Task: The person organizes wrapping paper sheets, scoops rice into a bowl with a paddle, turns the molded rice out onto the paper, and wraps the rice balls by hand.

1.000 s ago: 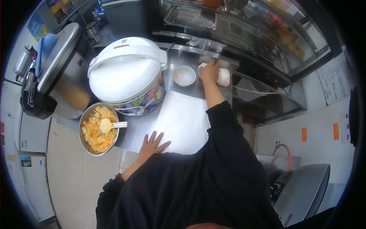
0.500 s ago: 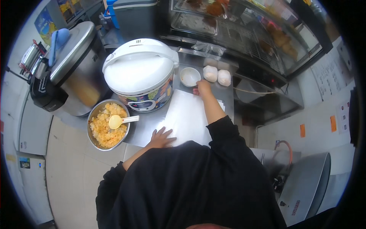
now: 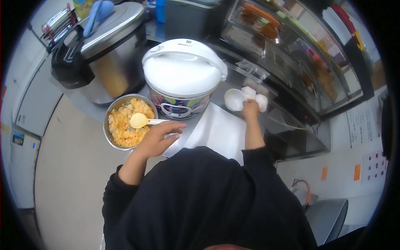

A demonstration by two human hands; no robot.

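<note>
- Left hand, fingers and thumb apart, is just over the handle end of a yellow spoon; I cannot tell whether they touch.
- Metal bowl of orange rice, left of that hand, carries the spoon.
- White sheet lies on the bench.
- Right hand pinches a small white bowl by its right rim.
- White-lidded cooker stands left of it.

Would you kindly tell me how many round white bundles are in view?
2: the first bundle beside the small white bowl, the second bundle right of the first, both by the right hand, which could hide more.
</note>
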